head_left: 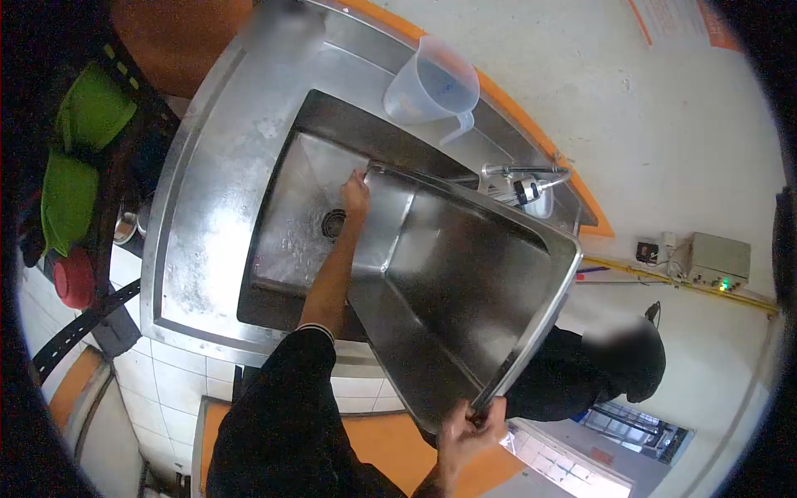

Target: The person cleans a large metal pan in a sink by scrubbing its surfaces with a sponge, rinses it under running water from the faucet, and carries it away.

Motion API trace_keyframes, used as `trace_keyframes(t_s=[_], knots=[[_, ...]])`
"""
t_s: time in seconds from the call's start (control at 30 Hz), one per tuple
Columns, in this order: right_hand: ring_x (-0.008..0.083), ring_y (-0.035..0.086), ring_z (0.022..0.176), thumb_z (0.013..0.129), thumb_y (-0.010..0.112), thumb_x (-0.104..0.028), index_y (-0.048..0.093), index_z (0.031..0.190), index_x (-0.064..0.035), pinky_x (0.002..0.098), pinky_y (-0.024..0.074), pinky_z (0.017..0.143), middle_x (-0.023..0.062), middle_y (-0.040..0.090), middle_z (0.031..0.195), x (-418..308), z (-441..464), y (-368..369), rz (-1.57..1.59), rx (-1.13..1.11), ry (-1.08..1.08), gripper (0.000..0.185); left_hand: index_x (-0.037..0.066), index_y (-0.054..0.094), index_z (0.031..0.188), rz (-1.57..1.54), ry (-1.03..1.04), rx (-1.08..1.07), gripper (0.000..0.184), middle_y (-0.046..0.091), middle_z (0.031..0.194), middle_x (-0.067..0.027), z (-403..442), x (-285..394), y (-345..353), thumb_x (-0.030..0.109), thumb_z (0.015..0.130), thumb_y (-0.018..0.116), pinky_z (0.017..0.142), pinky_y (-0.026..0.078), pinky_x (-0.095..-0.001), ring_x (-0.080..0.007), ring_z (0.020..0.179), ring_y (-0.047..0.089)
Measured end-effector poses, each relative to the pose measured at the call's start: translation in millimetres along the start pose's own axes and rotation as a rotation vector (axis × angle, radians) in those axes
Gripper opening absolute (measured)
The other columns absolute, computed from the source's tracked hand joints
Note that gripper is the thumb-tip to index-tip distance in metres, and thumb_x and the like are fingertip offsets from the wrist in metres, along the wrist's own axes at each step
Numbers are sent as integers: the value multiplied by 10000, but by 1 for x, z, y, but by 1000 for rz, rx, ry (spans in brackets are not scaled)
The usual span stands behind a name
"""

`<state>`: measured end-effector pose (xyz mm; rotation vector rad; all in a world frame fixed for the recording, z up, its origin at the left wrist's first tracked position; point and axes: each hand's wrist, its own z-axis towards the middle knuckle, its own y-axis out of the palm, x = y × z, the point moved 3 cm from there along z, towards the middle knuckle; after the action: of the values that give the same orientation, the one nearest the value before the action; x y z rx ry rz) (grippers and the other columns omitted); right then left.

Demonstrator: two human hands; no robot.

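Note:
A deep rectangular stainless steel pan is tilted over the sink, its wet-looking inside facing me. My left hand is closed on the pan's rim at its upper-left corner, above the sink basin. At the lower-right corner, my right hand grips the rim, fingers wrapped over the edge. Part of the basin is hidden behind the pan. The drain shows beside my left wrist, with water droplets on the basin floor around it.
A clear plastic measuring jug stands on the steel counter behind the basin. A faucet rises near the wall. Another person in black is beyond the pan. Green baskets and a red bowl are at the left.

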<state>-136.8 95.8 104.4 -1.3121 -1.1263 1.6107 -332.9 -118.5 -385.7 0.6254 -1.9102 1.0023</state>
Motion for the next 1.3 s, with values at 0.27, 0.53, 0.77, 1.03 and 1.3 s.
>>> trace_keyframes(t_s=[0.27, 0.53, 0.77, 1.03, 1.3], knots=[[96, 428, 589, 760, 544, -14, 489, 824, 15, 231, 356, 517, 30, 448, 639, 9, 11, 7, 77, -26, 62, 89, 7, 528, 1027, -189, 275, 237, 339, 597, 928, -246, -28, 50, -12, 321, 912, 469, 738, 449, -448, -412, 898, 577], [125, 475, 642, 751, 511, 18, 503, 896, 57, 231, 382, 533, 97, 537, 748, 17, 14, 14, 43, -78, 63, 150, -1, 513, 1120, -430, -110, 141, 434, 599, 1017, -211, -10, -9, 23, 376, 906, 485, 835, 427, -417, -364, 983, 569], [106, 500, 597, 698, 518, 52, 515, 828, 75, 262, 425, 529, 160, 559, 661, 7, 40, 52, 137, -69, 46, 132, 8, 181, 1397, -32, 85, -304, 820, 208, 1442, -205, -32, -4, 71, 591, 865, 404, 1080, 193, -402, -340, 1313, 260], [374, 549, 502, 671, 580, 8, 464, 706, -33, 385, 426, 465, 177, 498, 542, 21, 63, 101, 49, -20, -158, 128, 81, 106, 1433, -870, -298, -1103, 895, 204, 1447, -179, -144, 166, -48, 715, 826, 279, 1046, 226, -523, -371, 1298, 264], [384, 558, 525, 711, 570, -36, 477, 772, -55, 441, 412, 493, 175, 521, 541, 22, 78, 105, 217, 3, -278, 113, -47, 397, 1224, -755, -58, -823, 553, 502, 1156, -131, -188, 257, -127, 279, 821, 588, 878, 406, -319, -193, 1022, 494]])
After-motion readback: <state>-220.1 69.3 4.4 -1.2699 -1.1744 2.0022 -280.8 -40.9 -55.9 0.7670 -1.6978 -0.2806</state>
